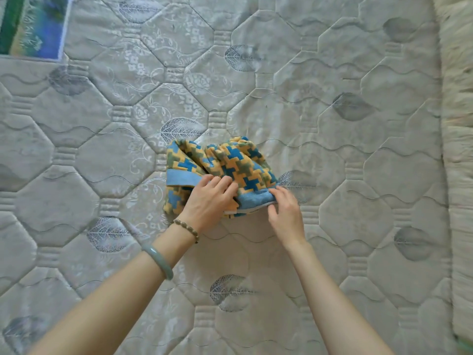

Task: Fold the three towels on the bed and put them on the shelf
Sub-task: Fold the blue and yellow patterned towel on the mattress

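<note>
One towel (230,162), patterned in yellow, blue and green with light blue bands, lies bunched in the middle of the quilted grey mattress (332,124). My left hand (210,201) rests on its near left part, fingers curled into the cloth by the blue band. My right hand (284,211) pinches the near right blue hem between thumb and fingers. No other towel and no shelf are in view.
A green and blue printed label (33,24) sits on the mattress at the top left. A pale fuzzy blanket or mat (458,124) runs along the right edge. Bare mattress surrounds the towel on all sides.
</note>
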Demonstrator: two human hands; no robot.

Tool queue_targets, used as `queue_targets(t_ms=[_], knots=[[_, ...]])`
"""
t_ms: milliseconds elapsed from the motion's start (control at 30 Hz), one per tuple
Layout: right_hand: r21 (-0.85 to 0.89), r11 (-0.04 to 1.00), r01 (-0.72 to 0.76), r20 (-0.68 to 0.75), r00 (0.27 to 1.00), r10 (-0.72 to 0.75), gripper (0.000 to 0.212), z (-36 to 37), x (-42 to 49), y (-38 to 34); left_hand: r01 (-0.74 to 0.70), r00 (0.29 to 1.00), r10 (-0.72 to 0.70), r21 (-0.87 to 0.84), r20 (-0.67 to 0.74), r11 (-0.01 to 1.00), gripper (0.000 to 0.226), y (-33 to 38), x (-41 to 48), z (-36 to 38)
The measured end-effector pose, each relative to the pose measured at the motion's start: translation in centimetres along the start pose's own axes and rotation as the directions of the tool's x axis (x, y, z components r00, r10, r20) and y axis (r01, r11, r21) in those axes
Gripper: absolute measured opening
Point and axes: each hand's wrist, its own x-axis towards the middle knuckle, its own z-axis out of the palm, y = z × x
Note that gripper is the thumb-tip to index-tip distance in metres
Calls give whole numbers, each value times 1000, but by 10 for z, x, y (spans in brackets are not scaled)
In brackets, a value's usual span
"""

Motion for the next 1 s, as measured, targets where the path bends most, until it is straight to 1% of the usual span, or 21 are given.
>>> queue_targets(t_ms=[67,100,133,167,200,267,300,333,367,467,533,600,633,700,800,900,1000], knots=[[142,989,-30,-50,998,38,31,-8,-1,-4,27,999,-29,-78,-25,997,15,-6,-6,-8],[223,973,-54,-72,995,72,27,-15,-2,-8,61,997,-66,-123,-40,991,15,-11,-10,-15],[302,950,-83,-78,991,112,25,-24,-3,-13,111,991,-122,-166,-57,980,20,-18,-17,-22],[374,921,-107,-72,987,144,21,-34,-3,-18,187,975,-208,-217,-78,958,25,-27,-24,-30],[433,894,-120,-64,985,163,17,-44,-4,-24,277,944,-316,-287,-96,917,30,-35,-32,-41],[514,850,-113,-73,982,175,11,-67,-5,-39,418,855,-511,-462,-92,782,33,-55,-47,-72],[528,843,-101,-98,979,179,11,-78,-5,-46,439,819,-566,-537,-90,720,30,-65,-53,-88],[522,848,-91,-126,975,183,11,-89,-5,-54,438,795,-599,-589,-99,679,27,-73,-57,-107],[502,861,-79,-156,971,180,11,-101,-7,-64,425,779,-615,-619,-122,661,25,-79,-60,-128],[363,929,-78,-199,967,159,11,-135,-11,-87,371,754,-634,-686,-171,626,23,-85,-55,-182],[240,964,-117,-147,977,155,15,-153,-17,-100,353,765,-622,-698,-169,623,16,-78,-49,-212],[153,977,-147,-72,985,160,21,-169,-26,-115,306,799,-572,-691,-188,655,11,-65,-43,-239],[145,979,-146,-59,986,156,24,-176,-33,-122,274,817,-539,-684,-206,677,10,-59,-41,-251],[163,978,-129,-79,986,143,26,-194,-49,-138,239,835,-499,-666,-231,707,14,-48,-42,-276],[172,982,-84,-64,993,96,27,-218,-66,-160,228,848,-455,-589,-271,775,24,-51,-46,-300],[180,982,-60,52,997,51,30,-250,-79,-183,219,858,-411,-505,-308,835,27,-69,-55,-317],[72,997,-32,201,979,17,16,-283,-87,-196,243,875,-380,-408,-299,880,24,-93,-67,-332]])
